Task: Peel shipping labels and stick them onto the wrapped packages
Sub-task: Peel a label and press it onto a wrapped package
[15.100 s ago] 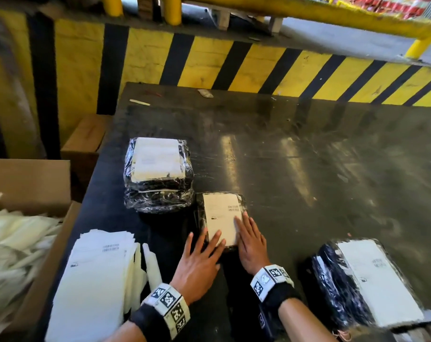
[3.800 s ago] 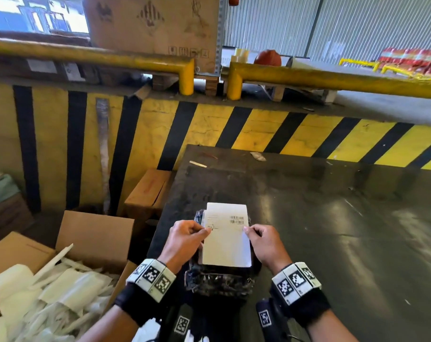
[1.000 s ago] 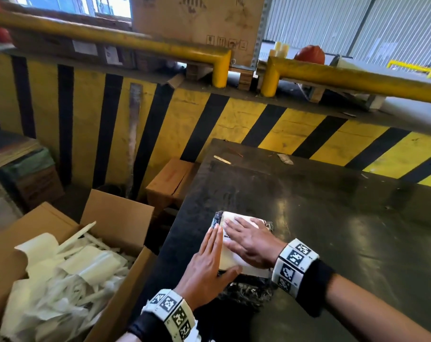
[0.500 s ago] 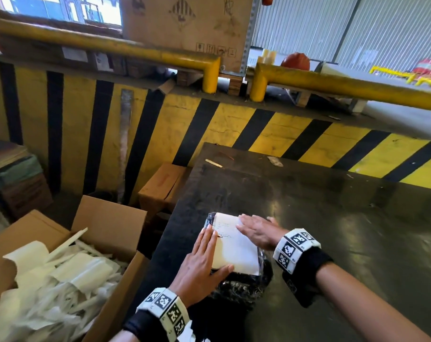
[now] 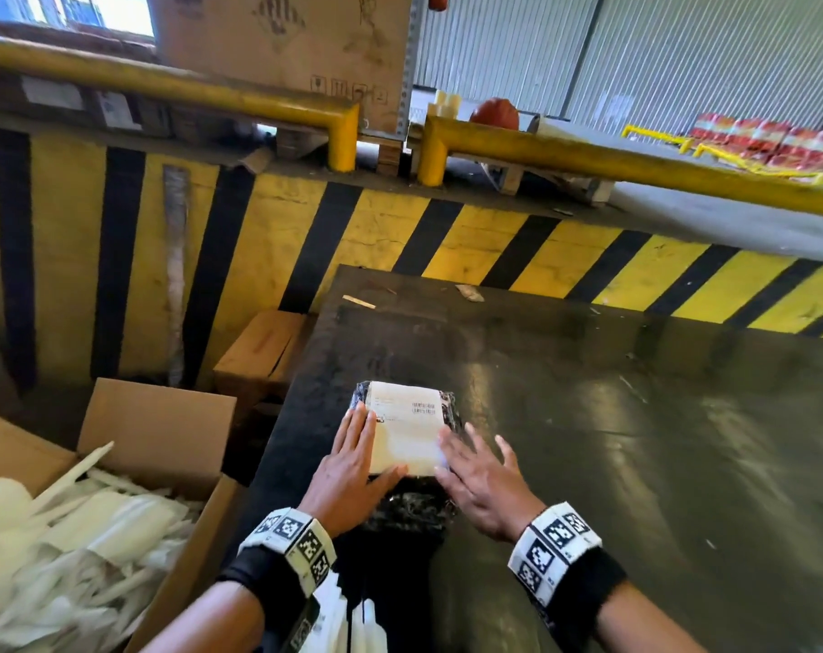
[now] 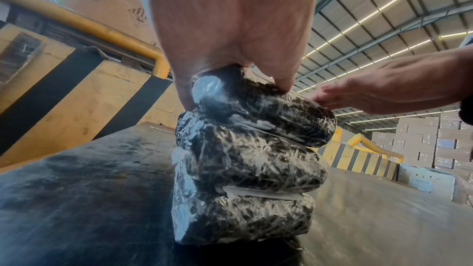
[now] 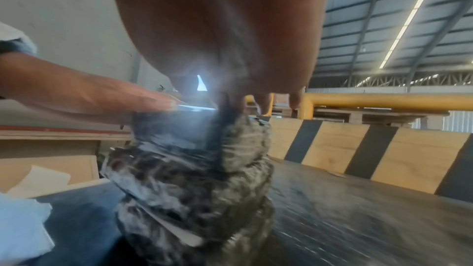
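Note:
Three black packages wrapped in clear film stand stacked near the left edge of the dark table. On the top package lies a white shipping label with a barcode. My left hand rests flat along the label's left edge, fingers straight, thumb across its near edge. My right hand lies flat with spread fingers on the label's right edge. The left wrist view shows the right hand touching the top package. The blurred right wrist view shows the stack and the left hand.
An open cardboard box of peeled backing paper stands left of the table. White label sheets lie at the near edge by my wrists. A small brown box sits beside the yellow-black striped wall.
My right hand has slid from lying across the label to its right edge, uncovering the barcode. The left hand has stayed flat on the left side.

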Motion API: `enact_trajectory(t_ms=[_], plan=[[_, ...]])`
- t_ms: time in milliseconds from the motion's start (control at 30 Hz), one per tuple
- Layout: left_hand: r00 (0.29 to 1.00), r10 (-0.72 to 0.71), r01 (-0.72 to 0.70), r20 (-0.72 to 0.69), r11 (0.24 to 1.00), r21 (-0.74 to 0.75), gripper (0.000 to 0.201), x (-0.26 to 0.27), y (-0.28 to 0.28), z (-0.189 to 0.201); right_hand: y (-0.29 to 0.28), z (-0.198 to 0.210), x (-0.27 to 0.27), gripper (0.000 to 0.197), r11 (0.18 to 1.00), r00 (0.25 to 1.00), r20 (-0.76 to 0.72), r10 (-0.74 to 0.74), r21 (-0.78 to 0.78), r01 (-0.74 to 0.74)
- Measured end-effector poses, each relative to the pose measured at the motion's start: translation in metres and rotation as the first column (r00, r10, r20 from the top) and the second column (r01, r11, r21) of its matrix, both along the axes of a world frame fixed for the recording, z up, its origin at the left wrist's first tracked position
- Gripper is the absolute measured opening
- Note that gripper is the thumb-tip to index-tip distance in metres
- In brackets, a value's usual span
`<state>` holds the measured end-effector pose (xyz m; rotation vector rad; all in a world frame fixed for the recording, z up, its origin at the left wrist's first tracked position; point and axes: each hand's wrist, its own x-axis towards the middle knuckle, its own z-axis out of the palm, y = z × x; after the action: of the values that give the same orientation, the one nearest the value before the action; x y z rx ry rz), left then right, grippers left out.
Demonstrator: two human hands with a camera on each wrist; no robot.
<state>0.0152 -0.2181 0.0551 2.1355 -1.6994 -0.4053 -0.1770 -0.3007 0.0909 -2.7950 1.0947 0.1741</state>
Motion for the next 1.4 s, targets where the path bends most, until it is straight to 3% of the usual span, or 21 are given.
enact_trajectory(t_ms=[67,167,333,467,567,633,767,867,1000,1100,1233,1400], plan=[[1.0,0.006,-0.006,-0.003,1.0,0.005,0.125,0.0,0.0,0.0,0.02,-0.003,0.013,0.112,0.999,0.999,0.04,-0.006,-0.043,0.008],[1.0,0.007,-0.007,-0.001,1.0,0.029,0.098,-0.001,0.003,0.001,0.053,-0.012,0.022,0.095,0.999,0.996,0.094,0.006,-0.036,-0.003],[1.0,-0.007,0.006,0.019,0.999,0.041,0.088,-0.001,0.001,-0.002,0.062,-0.04,-0.019,0.06,0.972,0.994,0.063,-0.094,-0.21,0.105],[0.999,-0.019,0.016,0.032,0.997,0.07,0.088,-0.001,0.001,-0.001,0.057,-0.046,-0.039,0.048,0.952,0.965,0.257,-0.045,-0.281,0.119],[0.992,-0.022,0.017,0.124,0.999,0.043,0.079,-0.007,0.002,0.006,0.046,-0.03,-0.029,0.038,0.948,0.866,0.496,-0.054,-0.247,0.2],[0.953,-0.065,0.102,0.295,0.988,-0.112,0.062,-0.012,0.003,0.008,0.033,-0.018,-0.016,0.04,0.957,0.82,0.565,-0.095,-0.174,0.231],[0.82,-0.257,0.365,0.511,0.923,-0.122,0.05,-0.028,0.012,0.0,0.0,-0.016,0.018,0.052,0.978,0.872,0.454,-0.184,-0.003,0.208],[0.811,-0.245,0.338,0.531,0.937,-0.085,0.057,-0.016,0.034,-0.015,-0.01,-0.027,0.038,0.062,0.968,0.874,0.417,-0.25,0.105,0.228],[0.824,-0.158,0.237,0.545,0.969,-0.076,0.061,0.012,0.072,-0.031,-0.009,-0.038,0.04,0.083,0.963,0.849,0.459,-0.262,0.075,0.257],[0.857,-0.151,0.261,0.493,0.951,-0.163,0.055,0.017,0.08,-0.027,-0.007,-0.038,0.041,0.073,0.965,0.848,0.465,-0.255,0.065,0.254],[0.892,-0.178,0.305,0.415,0.915,-0.265,0.043,0.002,0.045,-0.003,-0.005,-0.038,0.041,0.062,0.961,0.85,0.454,-0.269,0.061,0.271],[0.867,-0.284,0.365,0.41,0.921,-0.134,0.047,-0.002,0.0,0.003,-0.008,-0.045,0.039,0.066,0.962,0.839,0.478,-0.259,0.054,0.266]])
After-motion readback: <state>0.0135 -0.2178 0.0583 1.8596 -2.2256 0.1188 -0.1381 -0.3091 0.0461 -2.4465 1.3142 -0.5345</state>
